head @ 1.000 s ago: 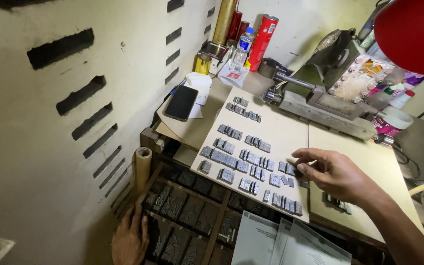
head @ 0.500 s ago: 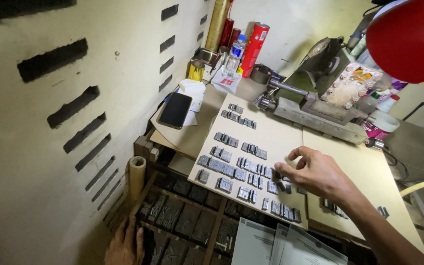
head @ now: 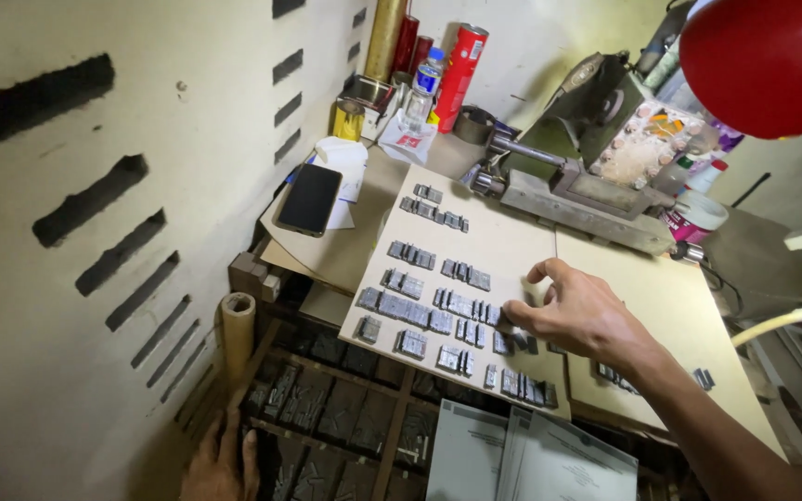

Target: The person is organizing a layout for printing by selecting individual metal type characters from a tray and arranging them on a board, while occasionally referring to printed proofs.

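Change: right hand slid leftward along the lower rows of the board since the earlier frames; left hand stayed low by the tray.
Right hand: lay palm-down over the right edge of the pale board, fingertips touching a metal type block in the third row; grip loose and open, fingers spread, nothing lifted.
Left hand: rested at the near-left corner of the compartment tray; only the fingers showed at the frame edge, grip impossible to tell.
Type blocks: small grey metal pieces, set in short rows across the board, flat on the tabletop.
Tray: dark wooden compartments below the board's front edge, filled with more grey pieces.
Phone: black, face up, left of the board, near the wall.
Press: grey-green metal machine behind the board.
Lamp: red shade, upper right.
Cardboard tube: upright beside the tray's left side.
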